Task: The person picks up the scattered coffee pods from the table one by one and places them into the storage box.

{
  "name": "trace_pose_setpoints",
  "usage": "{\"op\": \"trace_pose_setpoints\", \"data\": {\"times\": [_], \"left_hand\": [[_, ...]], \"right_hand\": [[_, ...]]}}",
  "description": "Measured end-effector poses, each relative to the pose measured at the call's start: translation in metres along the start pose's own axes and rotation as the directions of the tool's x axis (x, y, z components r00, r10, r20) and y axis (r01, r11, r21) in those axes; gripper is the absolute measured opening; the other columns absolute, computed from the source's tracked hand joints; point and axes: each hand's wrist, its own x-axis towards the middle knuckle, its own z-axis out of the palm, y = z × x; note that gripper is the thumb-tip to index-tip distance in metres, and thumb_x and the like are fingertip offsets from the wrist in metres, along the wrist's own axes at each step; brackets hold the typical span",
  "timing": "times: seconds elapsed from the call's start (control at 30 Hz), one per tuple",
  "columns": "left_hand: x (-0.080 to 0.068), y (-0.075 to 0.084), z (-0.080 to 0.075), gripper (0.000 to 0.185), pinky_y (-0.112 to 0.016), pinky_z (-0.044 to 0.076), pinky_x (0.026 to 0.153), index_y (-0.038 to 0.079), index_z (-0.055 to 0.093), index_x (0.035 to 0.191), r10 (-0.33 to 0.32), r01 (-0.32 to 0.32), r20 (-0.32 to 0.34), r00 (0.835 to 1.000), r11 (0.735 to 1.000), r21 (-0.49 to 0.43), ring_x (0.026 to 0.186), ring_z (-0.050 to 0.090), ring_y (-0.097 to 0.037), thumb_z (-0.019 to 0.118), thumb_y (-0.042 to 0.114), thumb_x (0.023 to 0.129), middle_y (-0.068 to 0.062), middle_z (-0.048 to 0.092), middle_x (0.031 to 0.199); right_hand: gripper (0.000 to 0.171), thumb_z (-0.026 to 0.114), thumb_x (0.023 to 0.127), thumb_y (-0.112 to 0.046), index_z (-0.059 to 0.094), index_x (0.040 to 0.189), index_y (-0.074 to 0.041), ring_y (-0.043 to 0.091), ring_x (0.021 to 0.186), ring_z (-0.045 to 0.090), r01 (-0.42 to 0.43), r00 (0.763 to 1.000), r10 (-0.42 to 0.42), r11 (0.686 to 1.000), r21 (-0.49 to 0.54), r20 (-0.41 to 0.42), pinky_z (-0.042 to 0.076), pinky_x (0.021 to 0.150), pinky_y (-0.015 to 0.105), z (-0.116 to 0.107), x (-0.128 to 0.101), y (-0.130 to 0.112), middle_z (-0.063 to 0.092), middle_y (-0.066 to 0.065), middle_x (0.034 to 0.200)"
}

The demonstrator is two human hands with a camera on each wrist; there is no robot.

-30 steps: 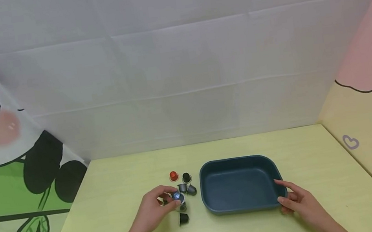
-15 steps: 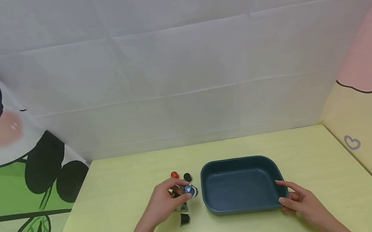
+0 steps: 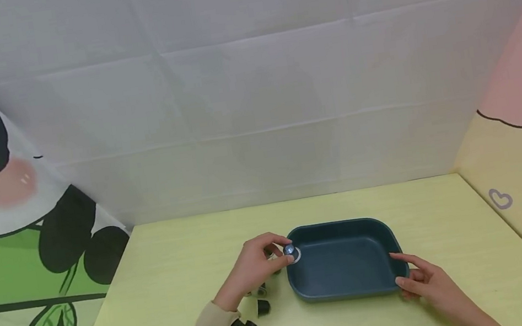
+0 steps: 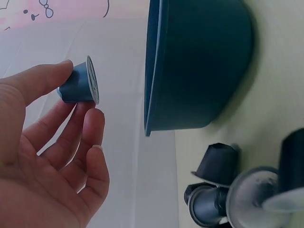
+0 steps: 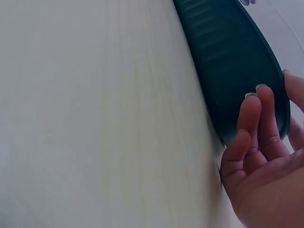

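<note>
The left hand (image 3: 255, 267) has carried the blue capsule (image 3: 290, 251) from the heap of capsules (image 3: 262, 299) at lower centre to the dark tray (image 3: 309, 292)'s left rim — pinched, foil outward — while the right hand (image 3: 425, 284), fingers loosely straight, steadies the right wall.

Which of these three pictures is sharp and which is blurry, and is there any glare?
Head view: evenly lit and sharp, a small glint on the capsule held by the left hand. Left wrist view: capsule crisp, nearer capsules soft. Right wrist view: table washed out and smeared, tray edge soft.
</note>
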Motion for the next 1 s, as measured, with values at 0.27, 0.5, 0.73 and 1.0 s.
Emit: {"op": "trace_pose_setpoints", "data": {"times": [0.27,0.5,0.73,1.0], "left_hand": [[0.03,0.011,0.017,0.025,-0.028,0.05,0.062,0.022,0.072,0.111,0.049,-0.05,0.08,0.996,0.999,0.009,0.083,0.062,-0.012,0.079,0.026,0.088,0.011,0.065,0.098],[0.049,0.019,0.034,0.024,-0.028,0.05,0.06,0.024,0.072,0.11,0.041,-0.046,0.138,0.99,0.999,0.028,0.079,0.06,-0.014,0.079,0.026,0.088,0.01,0.064,0.092],[0.065,0.032,0.046,0.024,-0.027,0.048,0.061,0.023,0.072,0.111,0.071,-0.078,0.171,0.983,0.996,0.039,0.077,0.059,-0.01,0.079,0.024,0.088,0.01,0.063,0.09],[0.085,0.039,0.056,0.025,-0.024,0.051,0.065,0.018,0.072,0.111,0.113,-0.114,0.208,0.972,0.993,-0.005,0.081,0.062,-0.007,0.079,0.019,0.088,0.008,0.065,0.094]], "right_hand": [[0.051,0.062,0.098,-0.007,0.045,0.145,-0.002,0.017,0.065,0.062,-0.001,1.0,0.001,1.0,-0.01,-0.003,0.056,0.069,0.031,-0.004,-0.003,-0.001,0.06,0.0,0.07],[0.053,0.063,0.098,-0.008,0.041,0.145,0.004,0.014,0.063,0.059,-0.018,1.0,0.018,1.0,-0.016,-0.004,0.055,0.068,0.03,-0.004,-0.001,0.002,0.057,-0.003,0.068],[0.051,0.063,0.098,-0.008,0.043,0.144,0.002,0.018,0.062,0.058,-0.018,1.0,0.018,1.0,-0.02,-0.015,0.055,0.068,0.03,-0.003,-0.002,0.002,0.056,-0.001,0.068],[0.054,0.063,0.098,-0.009,0.038,0.144,0.007,0.016,0.064,0.059,-0.013,1.0,0.014,1.0,-0.021,0.012,0.055,0.068,0.03,-0.002,0.002,0.002,0.056,0.0,0.069]]}}
